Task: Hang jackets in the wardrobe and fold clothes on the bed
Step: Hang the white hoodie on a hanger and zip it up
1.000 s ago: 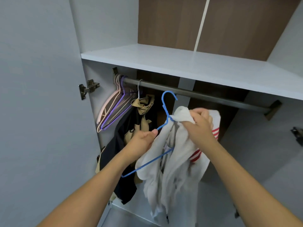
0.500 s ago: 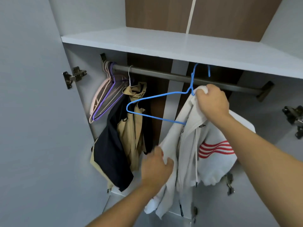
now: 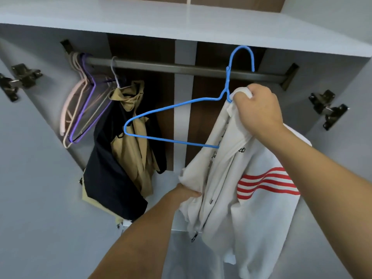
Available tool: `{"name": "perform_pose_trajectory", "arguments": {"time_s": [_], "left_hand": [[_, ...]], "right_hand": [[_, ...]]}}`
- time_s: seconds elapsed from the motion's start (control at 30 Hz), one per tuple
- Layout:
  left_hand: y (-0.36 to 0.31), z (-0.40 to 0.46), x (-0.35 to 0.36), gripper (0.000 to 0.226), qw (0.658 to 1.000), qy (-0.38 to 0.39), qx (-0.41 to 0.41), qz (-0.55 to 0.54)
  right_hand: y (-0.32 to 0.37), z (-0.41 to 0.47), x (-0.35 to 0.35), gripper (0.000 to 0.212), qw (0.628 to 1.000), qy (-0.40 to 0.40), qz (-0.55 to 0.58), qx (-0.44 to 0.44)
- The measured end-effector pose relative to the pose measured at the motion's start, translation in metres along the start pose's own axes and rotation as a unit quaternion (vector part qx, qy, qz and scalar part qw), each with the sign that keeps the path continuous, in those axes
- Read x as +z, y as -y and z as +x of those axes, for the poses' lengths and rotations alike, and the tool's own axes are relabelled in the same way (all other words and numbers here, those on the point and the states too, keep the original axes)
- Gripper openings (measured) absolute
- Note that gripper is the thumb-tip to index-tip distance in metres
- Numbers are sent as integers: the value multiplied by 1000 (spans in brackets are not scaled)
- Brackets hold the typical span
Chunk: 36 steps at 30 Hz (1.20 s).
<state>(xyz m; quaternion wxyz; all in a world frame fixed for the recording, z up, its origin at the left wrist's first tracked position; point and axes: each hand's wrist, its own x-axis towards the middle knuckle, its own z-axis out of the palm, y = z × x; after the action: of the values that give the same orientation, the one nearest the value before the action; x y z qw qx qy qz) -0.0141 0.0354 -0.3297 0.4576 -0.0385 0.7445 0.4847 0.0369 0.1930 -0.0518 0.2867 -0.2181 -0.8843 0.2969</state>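
Nearest: two bare forearms reaching up into an open wardrobe. Left hand (image 3: 186, 195) low, fingers bunched on the lower left front edge of a white jacket (image 3: 237, 178). Jacket has red stripes across one panel, a zip down the front and drawcords hanging. Right hand (image 3: 256, 109) higher, fingers clenched round the jacket's collar fabric right beside the neck of a blue wire hanger (image 3: 173, 121). Hanger's right shoulder is inside the jacket; left shoulder sticks out bare to the left. Its hook arcs over the dark rail (image 3: 181, 68); can't tell if it bears on the rail.

Further left on the rail: a tan garment (image 3: 130, 137) and a dark navy one (image 3: 108, 178) hanging together, crumpled, off a pale wire hanger. At the rail's left end, a bunch of bare hangers (image 3: 80, 105), pink, beige and purple, leaning against the side wall.

Carcass: pale grey side panels, brown back panel (image 3: 209, 109) with a pale vertical strip down the middle. White shelf (image 3: 181, 19) directly above the rail. Metal door hinges on both sides: left (image 3: 18, 79), right (image 3: 326, 108).
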Motion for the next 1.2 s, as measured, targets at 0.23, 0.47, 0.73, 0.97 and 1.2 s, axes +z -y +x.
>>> {"name": "perform_pose_trajectory", "arguments": {"time_s": [0.23, 0.47, 0.73, 0.97, 1.2], "left_hand": [[-20, -7, -12, 38, 991, -62, 42, -107], [-89, -78, -129, 22, 962, -109, 181, -170], [-164, -179, -182, 47, 965, -171, 175, -94], [-205, -238, -142, 19, 946, -183, 252, 88], [-201, -259, -103, 15, 874, -104, 418, 226]], "right_hand": [[-22, -12, -11, 23, 1000, -12, -24, 14], [-25, -25, -9, 25, 997, 16, -71, -18], [8, -33, 17, 19, 971, 81, -205, -87], [34, -26, 54, 20, 994, 53, -90, -22], [48, -6, 59, 21, 997, 61, 42, 34]]}}
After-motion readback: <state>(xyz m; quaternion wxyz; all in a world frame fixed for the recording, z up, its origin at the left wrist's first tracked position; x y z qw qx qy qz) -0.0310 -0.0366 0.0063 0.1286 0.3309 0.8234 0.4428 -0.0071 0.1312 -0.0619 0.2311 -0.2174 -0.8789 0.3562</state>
